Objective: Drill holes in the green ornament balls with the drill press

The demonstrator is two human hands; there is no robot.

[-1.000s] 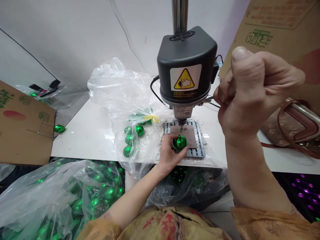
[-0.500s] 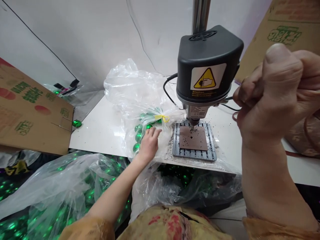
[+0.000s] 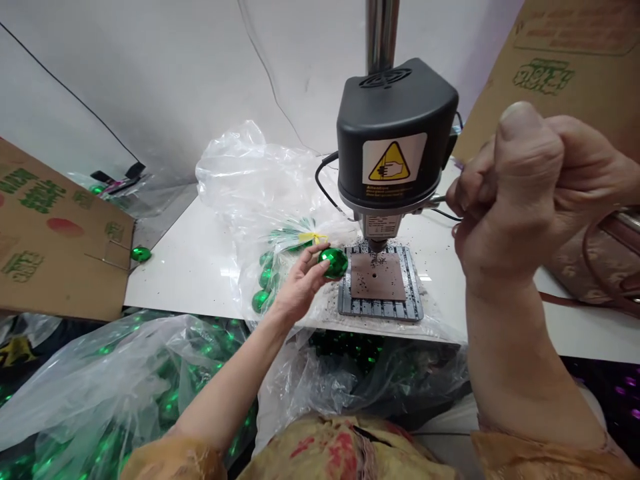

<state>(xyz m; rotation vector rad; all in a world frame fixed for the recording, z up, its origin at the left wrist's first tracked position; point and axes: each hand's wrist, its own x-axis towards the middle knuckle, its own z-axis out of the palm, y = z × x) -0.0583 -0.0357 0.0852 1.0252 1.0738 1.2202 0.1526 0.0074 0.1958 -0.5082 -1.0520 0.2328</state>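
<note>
Pinched in the fingers of my left hand (image 3: 300, 283) is a shiny green faceted ball (image 3: 333, 262), held just left of the drill press base (image 3: 380, 311). My right hand (image 3: 525, 193) is closed around the feed handle (image 3: 438, 200) of the black drill press (image 3: 395, 140); most of that handle is hidden behind my fist. Under the chuck (image 3: 378, 244) lies a brown square plate (image 3: 377, 283) with a small hole and dark shavings on it. More green balls (image 3: 261, 301) rest on clear plastic to the left of my left hand.
A clear plastic bag (image 3: 250, 173) tied with a yellow tie (image 3: 313, 237) lies behind my left hand. Cardboard boxes (image 3: 55, 233) stand at both sides. One green ball (image 3: 141, 254) sits beside the left box. Below the table edge is a large bag of green balls (image 3: 165, 380).
My left hand has picked up a green ball from the group and moved it right, towards the drill base. My right hand stays on the handle. The whole view has shifted slightly.
</note>
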